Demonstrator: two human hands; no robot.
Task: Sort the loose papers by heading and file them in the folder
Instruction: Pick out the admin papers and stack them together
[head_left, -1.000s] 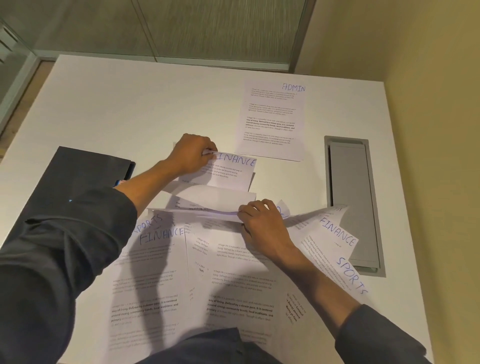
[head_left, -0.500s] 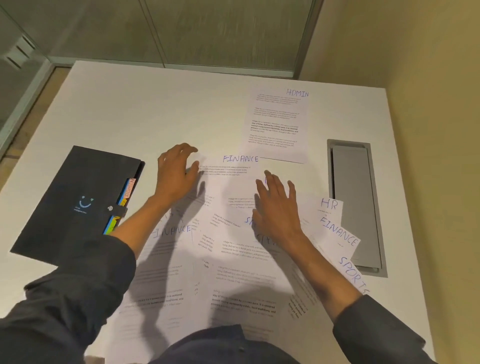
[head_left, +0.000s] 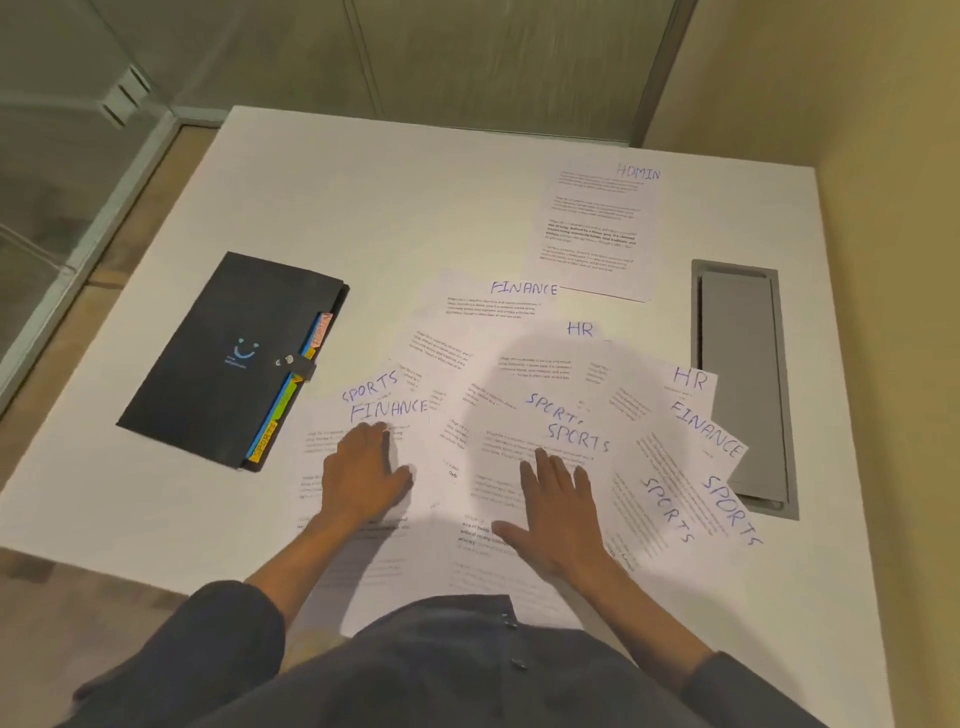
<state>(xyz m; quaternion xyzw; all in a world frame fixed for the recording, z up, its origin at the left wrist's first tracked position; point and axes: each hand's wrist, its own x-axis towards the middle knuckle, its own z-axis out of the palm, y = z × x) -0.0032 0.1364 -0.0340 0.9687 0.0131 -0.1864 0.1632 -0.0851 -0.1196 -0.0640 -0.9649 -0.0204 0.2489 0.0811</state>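
Starting at the left: the black expanding folder (head_left: 228, 358) lies flat on the white bench (head_left: 363, 208), strap fastened, coloured index tabs poking out of the edge that faces the papers. It looks stiff-covered and light; I'd judge the strap has to come undone before anything goes in.

Just right of the folder, the left hand (head_left: 363, 473) lies flat with fingers straight, pressing on a sheet headed FINANCE (head_left: 387, 410); that grip holds nothing. A SPORTS sheet (head_left: 370, 385) peeks out from under the top of it.

Further right of the folder, the right hand (head_left: 561, 514) is flat too, fingers spread, open, resting on the middle of the loose papers (head_left: 519, 426). These are single sheets: thin, floppy, slick on each other, easy to crease. Best taken by a free corner or edge, pinched lightly, or slid off the pile under a flat palm.

Counting headings I can read, moving away from the folder: SPORTS shows five times, one partly covered; FINANCE three times; HR twice; ADMIN once. That makes eleven headed sheets visible, and overlaps may hide more.

The ADMIN sheet (head_left: 592, 223) lies apart, far right of the folder and toward the back of the bench. Farthest from the folder, a grey cable hatch (head_left: 743, 384) is set into the bench, with the fanned SPORTS and FINANCE sheets reaching its edge.
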